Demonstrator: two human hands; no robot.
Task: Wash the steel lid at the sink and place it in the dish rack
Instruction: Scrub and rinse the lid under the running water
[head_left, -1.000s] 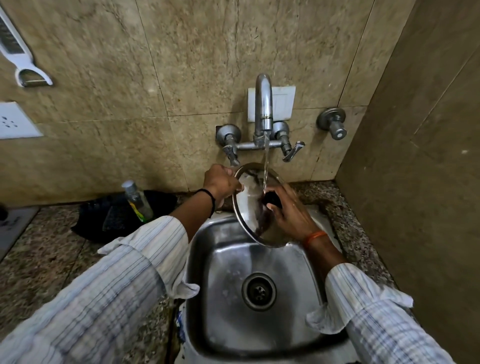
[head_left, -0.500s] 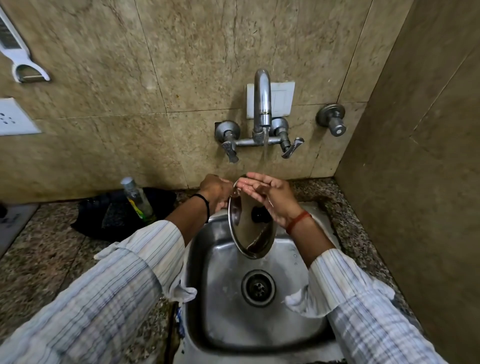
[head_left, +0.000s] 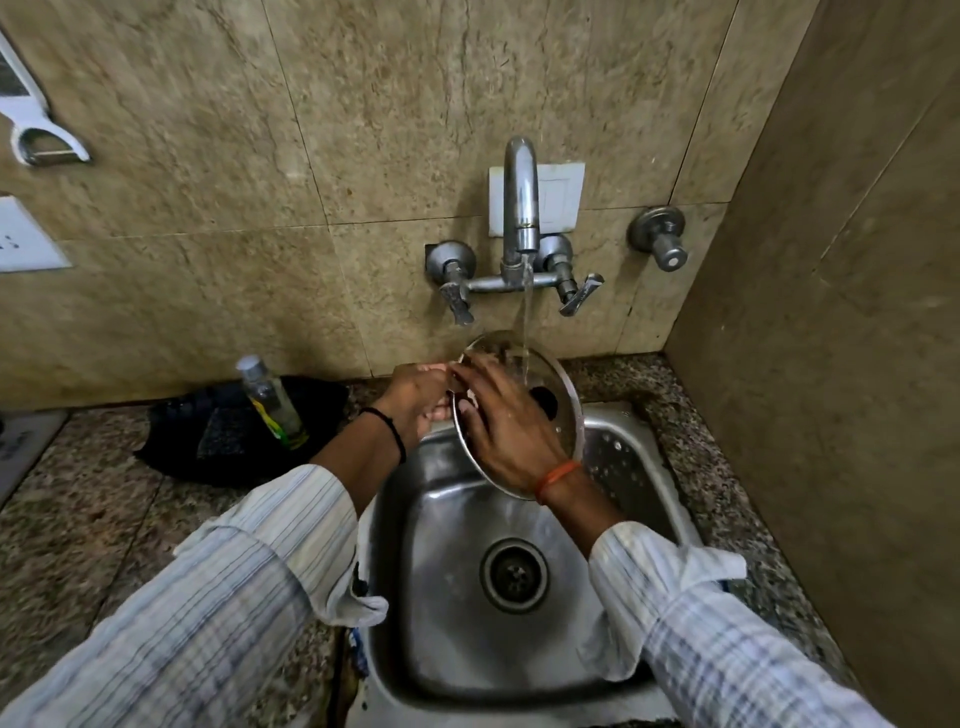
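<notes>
Over the back edge of the sink (head_left: 415, 519): the steel lid (head_left: 558, 384) is held tilted on its edge, its face with the dark knob (head_left: 544, 399) turned to the person.
Water: a thin stream from the tap (head_left: 521, 208) falls on the upper part of the lid, just above the knob.
Left hand (head_left: 418, 400): it holds the lid's left rim, fingers closed on the rim; how exactly they clamp it I cannot tell, because the right hand covers part of them.
Right hand (head_left: 501, 421): it lies flat on the lid's face, fingers spread apart and pressed on the metal, left of the knob and reaching to the left rim.
Step in hand: I judge this as the rinsing and rubbing of the lid, so the washing part is not finished.
Next move: probably to rub the rest of the face under the stream and turn the lid for the other side; a wet rim is slippery, so the left hand needs a firm hold.
Dish rack: not visible from the head camera.
Left of the sink, on the counter (head_left: 78, 493): a small clear bottle (head_left: 270, 400) stands on a dark cloth (head_left: 208, 441).
</notes>
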